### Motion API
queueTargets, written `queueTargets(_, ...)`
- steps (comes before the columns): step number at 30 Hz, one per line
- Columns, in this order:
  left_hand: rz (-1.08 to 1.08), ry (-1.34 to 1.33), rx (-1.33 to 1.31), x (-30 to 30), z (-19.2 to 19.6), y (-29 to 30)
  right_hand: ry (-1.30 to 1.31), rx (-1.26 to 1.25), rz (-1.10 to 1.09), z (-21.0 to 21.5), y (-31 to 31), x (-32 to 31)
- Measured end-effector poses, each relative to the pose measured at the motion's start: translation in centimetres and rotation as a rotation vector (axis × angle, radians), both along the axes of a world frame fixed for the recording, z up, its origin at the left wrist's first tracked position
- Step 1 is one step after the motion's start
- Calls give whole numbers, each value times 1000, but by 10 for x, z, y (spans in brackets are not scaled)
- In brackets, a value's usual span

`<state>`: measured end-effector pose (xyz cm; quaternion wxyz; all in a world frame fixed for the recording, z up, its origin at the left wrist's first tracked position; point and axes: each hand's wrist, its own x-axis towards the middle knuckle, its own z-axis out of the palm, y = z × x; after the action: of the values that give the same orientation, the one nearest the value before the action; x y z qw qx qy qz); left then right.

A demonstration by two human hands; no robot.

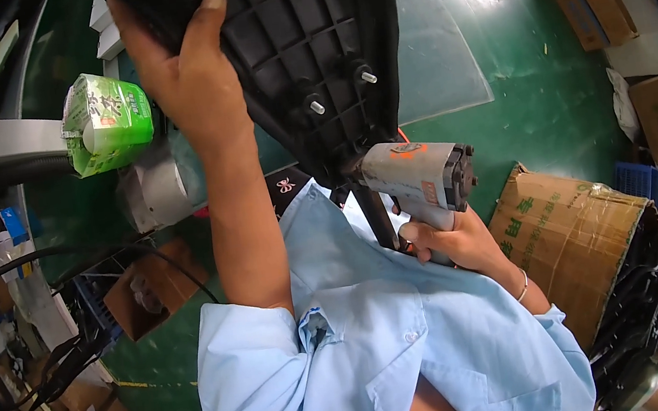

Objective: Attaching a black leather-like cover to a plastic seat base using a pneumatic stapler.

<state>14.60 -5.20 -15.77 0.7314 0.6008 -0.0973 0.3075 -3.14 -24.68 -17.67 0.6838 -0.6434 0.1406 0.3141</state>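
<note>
My left hand [200, 81] grips the left edge of a black ribbed plastic panel [296, 18], thumb on the ribbed face and the other fingers mostly hidden behind. The panel is tilted and narrows toward me. Two silver threaded studs, a left one [317, 107] and a right one [368, 77], stick out of round seats in it. My right hand [459, 242] is wrapped round the handle of a grey air impact wrench [412, 170]. The wrench's nose meets the panel's narrow near end; the exact contact point is hidden. A black bar [378, 220] runs down beside the wrench.
A glass-topped table [439, 66] lies beyond the panel. At left, a green and white package [109, 122] sits near a grey metal cylinder [156, 187]. A large cardboard box [573, 227] with black parts stands right. A black cable [85, 247] loops at left above an open carton [153, 291].
</note>
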Motion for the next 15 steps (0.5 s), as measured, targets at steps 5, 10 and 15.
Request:
queueTargets(5, 32, -93, -122, 0, -4, 8, 52, 22, -35, -3, -10, -8)
queueTargets(10, 153, -69, -57, 0, -9, 16, -125, -93, -145, -4, -16, -21)
queueTargets(15, 186, -93, 29, -6, 9, 8, -223, -212, -32, -6, -10, -10)
